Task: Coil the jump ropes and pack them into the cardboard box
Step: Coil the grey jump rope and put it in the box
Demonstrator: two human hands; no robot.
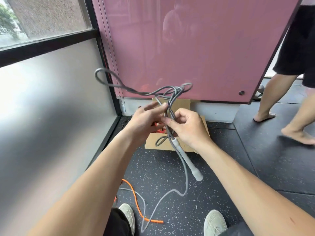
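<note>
Gym room, speckled rubber floor, pink glass partition

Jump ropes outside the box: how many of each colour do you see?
Grey rope: 1, pinched by the right hand, trailing to the floor
Orange rope: 1, on the floor
Total: 2; the cardboard box contents are mostly hidden.

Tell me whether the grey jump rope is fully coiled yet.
Partly coiled. The right hand pinches a few loops of the grey jump rope, but a long tail trails loose across the floor.
</note>
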